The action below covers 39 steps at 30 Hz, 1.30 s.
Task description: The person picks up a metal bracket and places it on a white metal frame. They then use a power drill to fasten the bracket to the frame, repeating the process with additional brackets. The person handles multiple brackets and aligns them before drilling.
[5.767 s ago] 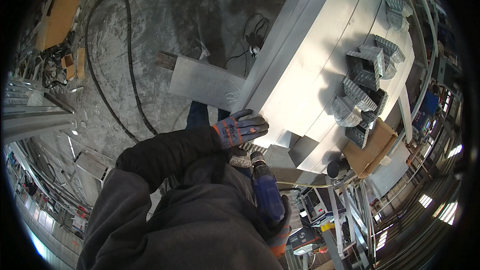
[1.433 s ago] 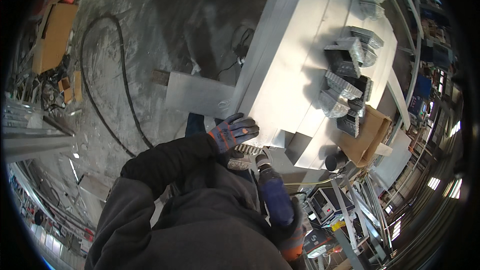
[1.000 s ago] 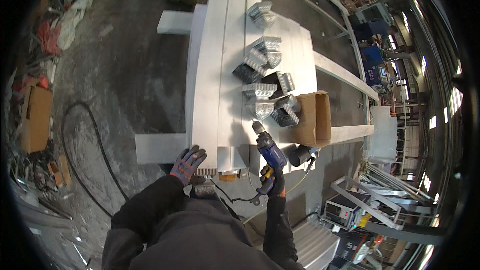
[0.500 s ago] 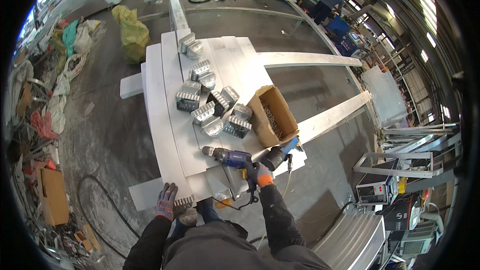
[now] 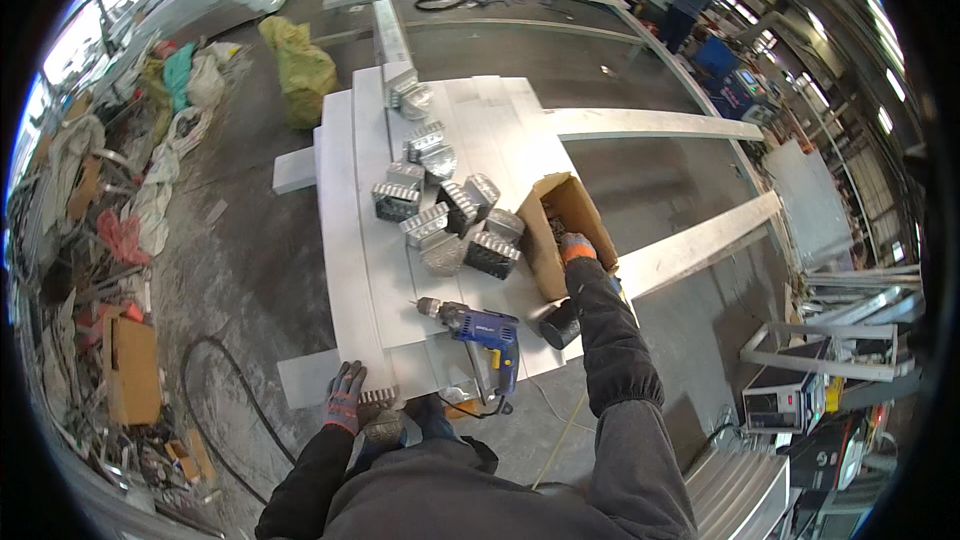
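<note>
My left hand (image 5: 345, 396), in a grey glove, lies at the front edge of the stacked white panels (image 5: 352, 270), fingers stretched out. Against its inner side is a ribbed silver metal fitting (image 5: 384, 426), partly over the edge. My right hand (image 5: 577, 248), gloved with an orange cuff, reaches into an open cardboard box (image 5: 543, 258) of screws; its fingertips are hidden inside. A blue and black corded power drill (image 5: 486, 328) rests on the panels between my arms, its bit pointing left. Several similar silver fittings (image 5: 432, 153) stand in a cluster beyond it.
A black cylindrical tool part (image 5: 560, 324) lies beside my right forearm, partly covered by it. White beams (image 5: 700, 245) extend right from the panels. A yellow-green sack (image 5: 302, 72) and a black cable (image 5: 215, 380) are on the floor at left. Far back right stands another person (image 5: 688, 8).
My right hand has let go of the drill, which now lies on the panels, and has moved up into the cardboard box. My left hand stays by the fitting. The whole view has shifted slightly.
</note>
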{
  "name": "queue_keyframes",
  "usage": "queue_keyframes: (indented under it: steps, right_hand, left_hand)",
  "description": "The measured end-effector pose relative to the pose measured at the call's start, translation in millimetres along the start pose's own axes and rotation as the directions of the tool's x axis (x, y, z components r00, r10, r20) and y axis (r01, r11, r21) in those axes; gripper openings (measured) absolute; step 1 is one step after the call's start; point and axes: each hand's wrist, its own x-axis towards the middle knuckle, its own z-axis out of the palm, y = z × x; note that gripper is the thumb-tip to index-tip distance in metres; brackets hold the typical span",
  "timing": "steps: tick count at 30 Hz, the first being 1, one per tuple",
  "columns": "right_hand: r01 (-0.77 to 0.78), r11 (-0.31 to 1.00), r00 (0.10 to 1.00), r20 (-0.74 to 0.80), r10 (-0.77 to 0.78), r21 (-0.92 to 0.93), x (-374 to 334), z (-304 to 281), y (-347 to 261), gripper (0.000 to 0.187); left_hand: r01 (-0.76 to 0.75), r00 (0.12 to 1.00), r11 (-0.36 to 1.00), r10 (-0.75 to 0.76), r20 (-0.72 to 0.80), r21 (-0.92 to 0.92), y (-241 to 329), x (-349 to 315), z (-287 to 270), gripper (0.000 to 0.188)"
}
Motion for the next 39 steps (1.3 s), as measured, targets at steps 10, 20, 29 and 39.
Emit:
queue_keyframes:
  steps: [10,20,29,39]
  right_hand:
    - [0.064,0.977,0.970,-0.244,-0.013,0.202,-50.4,-45.5,5.3,0.030]
    - [0.027,-0.041,0.988,-0.033,-0.153,0.999,-275.2,-32.2,-99.4,0.015]
    - [-0.333,0.012,0.846,0.304,-0.439,0.943,-406.6,141.9,-255.7,0.010]
    - [0.113,0.407,0.937,0.039,-0.347,0.907,-404.3,169.0,-295.9,0.019]
  left_hand:
    - [0.108,0.994,0.994,-0.107,0.029,-0.013,4.9,-8.1,6.7,0.087]
    - [0.029,0.997,0.984,-0.042,-0.068,-0.174,-1.9,-10.1,1.6,0.080]
    - [-0.034,0.995,0.954,0.005,-0.097,-0.299,-20.5,-23.1,-0.2,0.068]
    - [-0.013,1.000,0.954,0.006,-0.024,-0.298,-33.4,-49.7,9.3,0.058]
